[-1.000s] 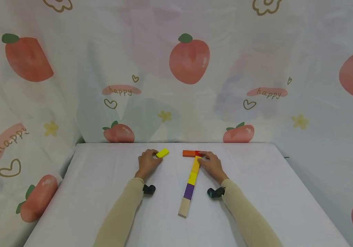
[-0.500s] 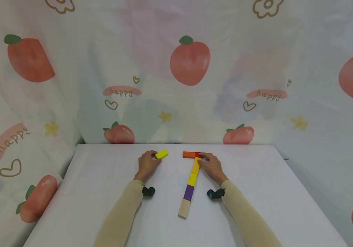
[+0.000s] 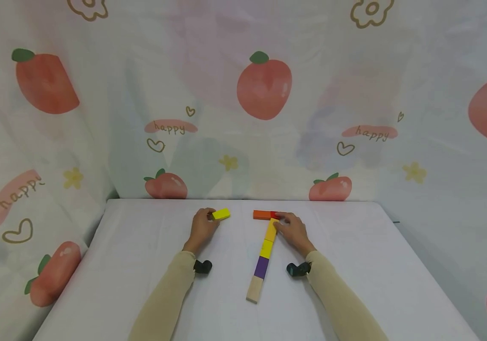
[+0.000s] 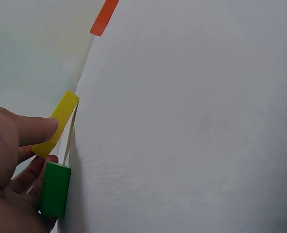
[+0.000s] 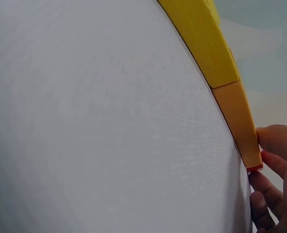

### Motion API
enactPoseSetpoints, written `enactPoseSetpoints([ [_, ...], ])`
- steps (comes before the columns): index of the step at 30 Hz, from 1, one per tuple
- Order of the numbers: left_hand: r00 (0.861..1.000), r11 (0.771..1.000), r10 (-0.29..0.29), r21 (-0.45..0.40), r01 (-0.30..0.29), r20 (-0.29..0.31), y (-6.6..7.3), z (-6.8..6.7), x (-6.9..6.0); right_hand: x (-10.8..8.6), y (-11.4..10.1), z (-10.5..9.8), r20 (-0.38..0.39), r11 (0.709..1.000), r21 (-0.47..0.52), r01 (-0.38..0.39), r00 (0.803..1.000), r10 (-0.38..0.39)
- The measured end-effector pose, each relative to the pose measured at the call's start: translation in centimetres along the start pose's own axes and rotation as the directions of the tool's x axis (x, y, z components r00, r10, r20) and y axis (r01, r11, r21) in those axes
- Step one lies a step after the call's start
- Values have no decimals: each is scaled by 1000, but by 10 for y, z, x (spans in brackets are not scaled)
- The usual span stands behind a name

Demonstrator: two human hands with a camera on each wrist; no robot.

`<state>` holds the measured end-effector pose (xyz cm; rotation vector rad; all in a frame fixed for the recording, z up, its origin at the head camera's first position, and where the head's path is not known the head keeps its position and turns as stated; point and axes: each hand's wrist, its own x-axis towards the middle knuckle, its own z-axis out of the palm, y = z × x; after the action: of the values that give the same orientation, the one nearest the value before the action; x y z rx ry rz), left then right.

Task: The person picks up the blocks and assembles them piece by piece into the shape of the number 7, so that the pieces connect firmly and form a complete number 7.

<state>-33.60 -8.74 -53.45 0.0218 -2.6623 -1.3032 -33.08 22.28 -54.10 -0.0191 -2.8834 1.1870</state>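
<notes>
In the head view my left hand [image 3: 202, 229] pinches a yellow block [image 3: 221, 214] near the table's far edge. The left wrist view shows a green block [image 4: 56, 189] tucked in the lower fingers of that hand. My right hand [image 3: 293, 232] holds the red block [image 3: 275, 215] at the far end of the layout, its thumb beside the orange-yellow block [image 3: 271, 230]. An orange block [image 3: 262, 215] lies left of the red one. Running toward me from there are the orange-yellow block, a yellow block [image 3: 266, 248], a purple block [image 3: 261, 267] and a plain wood block [image 3: 254, 289].
A white cloth covers the table [image 3: 141, 284]. Behind it hangs a fruit-printed curtain [image 3: 209, 156], which also lines the sides. Dark wrist cameras sit at the left cuff [image 3: 202, 267] and the right cuff [image 3: 298, 269].
My left hand has shifted slightly left with its yellow block, which now lies more level in the head view. The right hand and the laid-out blocks stay in place; the head view tilts a little.
</notes>
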Motion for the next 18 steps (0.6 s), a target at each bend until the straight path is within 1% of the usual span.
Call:
enactPoseSetpoints([
  [5, 1000, 998, 7, -64, -8, -21, -2, -2, -1, -1, -1, -1, 4, 1000, 7, -6, 1000, 6],
  [12, 1000, 994, 19, -108, -22, -25, -3, -4, -3, -2, -3, -2, 2, 1000, 0, 8, 1000, -8],
  [18, 1000, 991, 19, -133, -22, -23, 1, -6, -4, -2, -3, -2, 5, 1000, 4, 10, 1000, -10],
])
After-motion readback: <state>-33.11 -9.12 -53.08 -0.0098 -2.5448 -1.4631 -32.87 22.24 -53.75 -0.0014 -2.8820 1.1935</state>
